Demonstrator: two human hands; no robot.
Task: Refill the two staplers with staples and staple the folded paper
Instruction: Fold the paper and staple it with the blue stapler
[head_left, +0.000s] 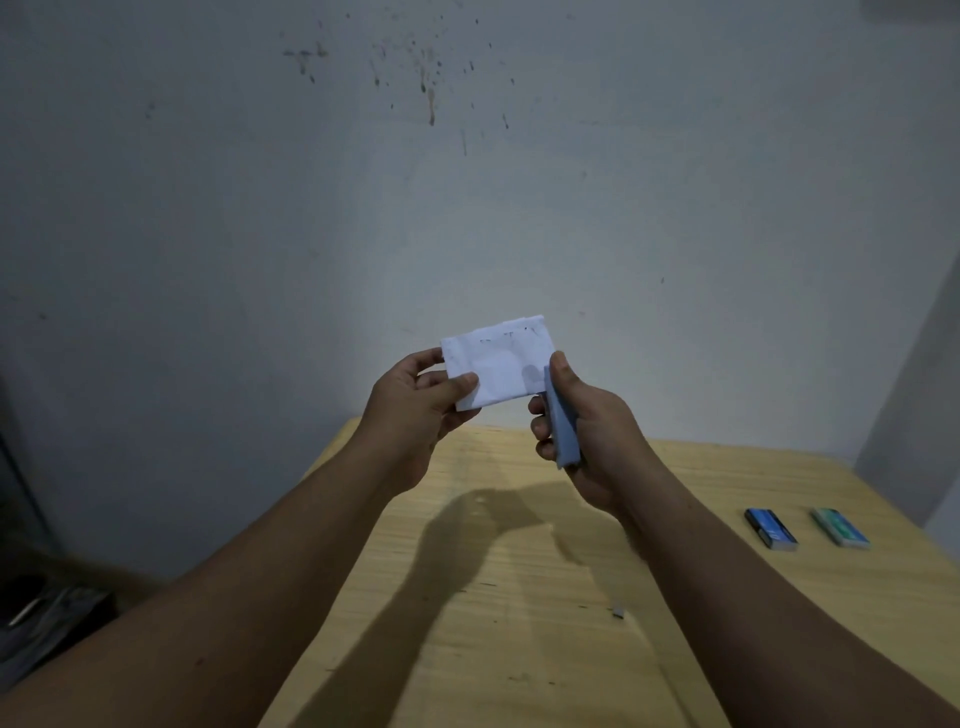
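Pale grey-white wall filling the upper half of the view, flecked near the top with dark splatter marks. Below it, a light wooden table with visible grain, running from the middle of the view down to the lower edge, crossed by shadows of the arms. Two bare forearms reaching in from the lower corners and meeting above the far edge of the table, held up in the air in front of the wall.

Left hand raised, thumb and fingers pinching the lower left corner of a folded white paper. Paper held roughly level, faint dark writing near its top edge, too blurred to read. Right hand wrapped around a grey-blue stapler, fingers curled on its left side, thumb pressed along the top. Stapler pointing up and away, its front end meeting the right edge of the paper; impossible to tell whether the paper sits inside its mouth.

On the table, far right, two small staple boxes lying flat and just beside each other: a dark blue box and, to its right, a green box. Nearer the viewer, a tiny dark scrap alone on the wood, too small to identify. Dim, cluttered shapes at lower left, beyond the table edge, not clear enough to name.
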